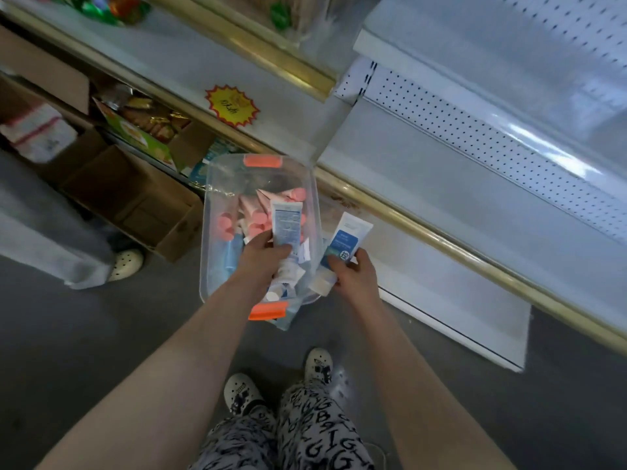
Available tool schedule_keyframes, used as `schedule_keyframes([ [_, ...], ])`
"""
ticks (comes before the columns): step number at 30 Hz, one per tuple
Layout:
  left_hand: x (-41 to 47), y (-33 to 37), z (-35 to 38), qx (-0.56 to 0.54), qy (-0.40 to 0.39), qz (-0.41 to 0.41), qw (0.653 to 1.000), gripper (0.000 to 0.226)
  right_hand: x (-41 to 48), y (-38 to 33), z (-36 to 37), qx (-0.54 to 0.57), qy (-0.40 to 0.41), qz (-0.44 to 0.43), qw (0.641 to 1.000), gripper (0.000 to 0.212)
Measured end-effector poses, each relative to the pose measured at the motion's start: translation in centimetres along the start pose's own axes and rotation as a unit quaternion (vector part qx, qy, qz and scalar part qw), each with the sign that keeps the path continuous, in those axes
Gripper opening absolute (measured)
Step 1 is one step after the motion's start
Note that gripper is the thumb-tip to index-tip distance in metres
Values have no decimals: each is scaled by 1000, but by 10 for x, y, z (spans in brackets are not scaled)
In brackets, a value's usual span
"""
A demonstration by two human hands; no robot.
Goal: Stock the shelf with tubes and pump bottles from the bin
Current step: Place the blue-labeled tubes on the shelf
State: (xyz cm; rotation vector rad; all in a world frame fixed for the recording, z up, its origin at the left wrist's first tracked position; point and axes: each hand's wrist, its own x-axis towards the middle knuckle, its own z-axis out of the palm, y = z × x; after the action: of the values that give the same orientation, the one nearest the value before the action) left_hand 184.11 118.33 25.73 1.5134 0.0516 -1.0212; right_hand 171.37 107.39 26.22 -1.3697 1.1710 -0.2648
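Note:
A clear plastic bin [212, 198] with orange latches stands on the floor against the shelf unit. Inside lie several pink-capped tubes [258, 206], blue bottles [230, 252] and white tubes. My left hand [261, 259] is over the bin and grips a white and blue tube [286, 222] with its printed back facing up. My right hand [354, 273] is at the bin's right rim and holds a blue and white tube [344, 237] with a cream cap [320, 284] pointing down. The white shelf [475, 212] with a gold edge and pegboard back runs to the right.
Open cardboard boxes [135, 198] with packaged goods stand on the floor left of the bin. Another person's leg and white clog [125, 264] are at the left. My own feet in white clogs [242, 393] stand on the grey floor. A yellow starburst price sticker [232, 105] sits on the upper shelf.

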Motion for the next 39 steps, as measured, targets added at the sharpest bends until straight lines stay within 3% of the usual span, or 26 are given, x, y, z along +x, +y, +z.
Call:
schedule_keyframes([
  [6,-30,21,34,19,-8,36,999,49,-16,-22,-45,21,36,-17,999,32],
  [12,-52,40,91,5,-27,80,996,35,-21,-45,-106,44,60,-47,996,34],
  [25,-59,69,259,24,-100,131,986,49,-10,-75,-261,106,132,-83,982,27],
  [30,-57,77,326,16,-141,154,978,40,3,-88,-322,120,156,-106,975,28],
  [39,-59,89,425,27,-200,176,964,43,25,-102,-406,111,209,-131,963,32],
])
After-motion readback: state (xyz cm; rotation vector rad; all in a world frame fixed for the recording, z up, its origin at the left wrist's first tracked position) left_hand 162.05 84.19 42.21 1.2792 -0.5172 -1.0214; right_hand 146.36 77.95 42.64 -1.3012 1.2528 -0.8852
